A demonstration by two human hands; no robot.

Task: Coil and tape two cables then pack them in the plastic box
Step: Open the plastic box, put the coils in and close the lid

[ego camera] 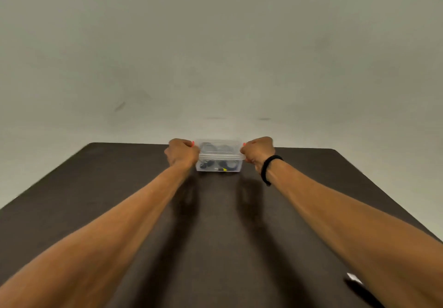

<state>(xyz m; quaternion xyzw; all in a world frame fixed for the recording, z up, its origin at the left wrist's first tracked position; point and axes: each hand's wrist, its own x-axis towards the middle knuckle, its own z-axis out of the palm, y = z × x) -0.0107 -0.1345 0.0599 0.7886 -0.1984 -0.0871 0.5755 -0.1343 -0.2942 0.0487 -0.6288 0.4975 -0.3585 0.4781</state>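
Note:
A clear plastic box (219, 158) with its lid on stands at the far edge of the dark table (215, 223). Through its wall I see black coiled cables (227, 164), one with a small yellow tip. My left hand (182, 153) grips the box's left end with curled fingers. My right hand (257, 152) grips the right end the same way, and a black band circles that wrist. Both arms are stretched far forward.
A plain pale wall (215, 56) rises right behind the table's far edge. A dark object with a white patch (354, 280) lies near the front right, partly hidden by my right forearm.

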